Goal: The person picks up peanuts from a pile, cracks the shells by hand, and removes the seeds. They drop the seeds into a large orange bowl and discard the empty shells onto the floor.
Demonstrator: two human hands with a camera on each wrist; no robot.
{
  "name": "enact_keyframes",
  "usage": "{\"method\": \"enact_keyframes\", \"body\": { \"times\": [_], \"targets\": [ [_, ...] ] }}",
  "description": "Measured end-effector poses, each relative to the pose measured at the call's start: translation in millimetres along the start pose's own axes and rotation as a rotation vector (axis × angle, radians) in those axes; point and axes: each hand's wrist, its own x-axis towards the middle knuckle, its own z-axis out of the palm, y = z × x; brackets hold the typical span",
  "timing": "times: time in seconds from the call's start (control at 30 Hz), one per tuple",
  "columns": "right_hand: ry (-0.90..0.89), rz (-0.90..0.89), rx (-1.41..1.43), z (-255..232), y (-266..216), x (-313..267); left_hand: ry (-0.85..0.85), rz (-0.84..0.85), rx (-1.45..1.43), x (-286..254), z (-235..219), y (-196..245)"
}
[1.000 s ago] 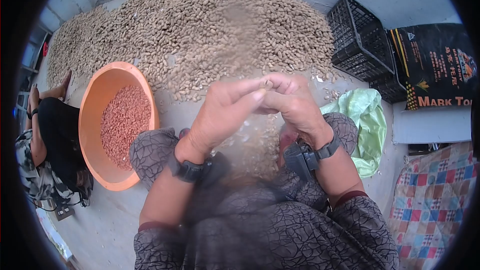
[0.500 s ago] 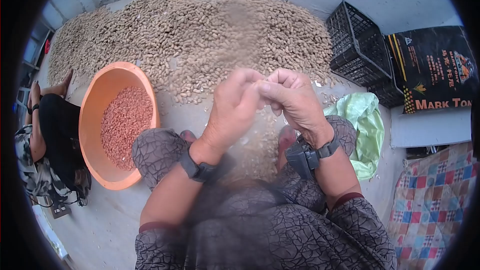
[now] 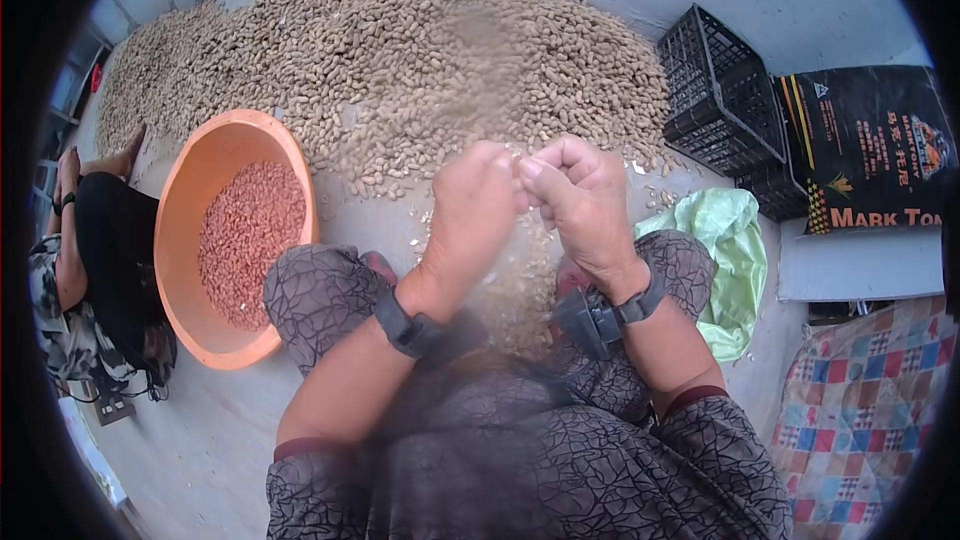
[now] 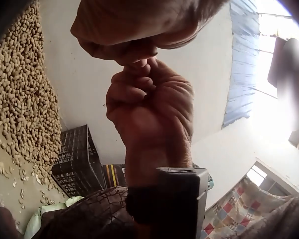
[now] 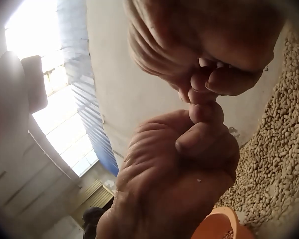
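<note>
My left hand and right hand meet fingertip to fingertip over the lap, fingers curled inward. Between them they pinch a peanut, nearly all of it covered by the fingertips. In both wrist views the thumbs and forefingers press together, with the peanut hidden there. The left hand is blurred in the head view. Below the hands, peanut shells lie scattered between the feet. To the left stands an orange basin holding shelled red peanuts.
A wide heap of unshelled peanuts spreads along the wall. Black crates, a black printed sack and a green bag are at the right. Another person's leg shows at the far left, a checkered cloth at lower right.
The hands have drawn in from a spread grip with the peanut showing to a tight fingertip pinch. The left hand has turned, its back now facing up.
</note>
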Motion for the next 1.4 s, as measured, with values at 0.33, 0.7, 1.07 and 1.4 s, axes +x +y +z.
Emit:
{"method": "enact_keyframes", "body": {
  "times": [0.33,0.7,1.07,1.4],
  "targets": [
    [-0.050,-0.076,0.100,2,-7,-6,-0.151,-0.212,-0.334,6,-15,4],
    [0.022,0.009,0.016,-1,-6,-4,-0.069,-0.249,-0.398,1,-11,5],
    [0.075,-0.108,-0.116,-9,0,-9,-0.271,-0.276,-0.323,1,-17,3],
    [-0.069,-0.283,-0.470,-14,10,-16,-0.329,-0.435,-0.393,-4,-14,-5]
  ]
}}
